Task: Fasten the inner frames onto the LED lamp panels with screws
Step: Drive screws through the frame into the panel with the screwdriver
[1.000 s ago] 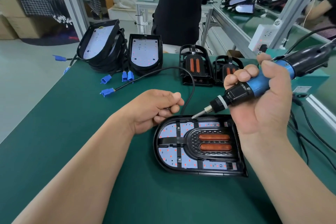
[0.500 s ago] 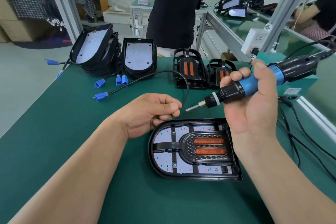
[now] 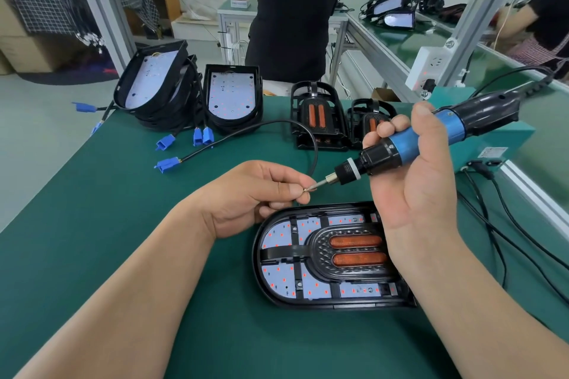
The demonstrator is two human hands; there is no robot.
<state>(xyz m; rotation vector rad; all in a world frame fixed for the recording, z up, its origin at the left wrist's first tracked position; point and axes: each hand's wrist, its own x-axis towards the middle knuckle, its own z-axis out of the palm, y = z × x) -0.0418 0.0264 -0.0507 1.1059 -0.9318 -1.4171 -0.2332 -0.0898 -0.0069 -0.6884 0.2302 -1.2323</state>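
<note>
Just below both hands, a lamp panel (image 3: 277, 237) lies flat on the green table (image 3: 123, 224), with a black inner frame (image 3: 317, 252) seated on its white board. The right wrist covers the panel's right end.

Above the panel's top edge, the left hand (image 3: 246, 197) pinches a small screw (image 3: 304, 190) between thumb and forefinger, its other fingers curled under. The right hand (image 3: 415, 181) is wrapped round the blue barrel of a power screwdriver (image 3: 431, 135). The tool slopes down to the left, and its bit (image 3: 320, 184) meets the screw at the left fingertips.

Beyond that pinch, a black cable (image 3: 314, 144) loops away to a blue plug (image 3: 167, 164). Farther off stand spare frames (image 3: 318, 115), and to the left of them stacked panels (image 3: 154, 86). A teal box (image 3: 505, 135) sits behind the screwdriver. A person in black (image 3: 295, 9) stands past the table's far edge.
</note>
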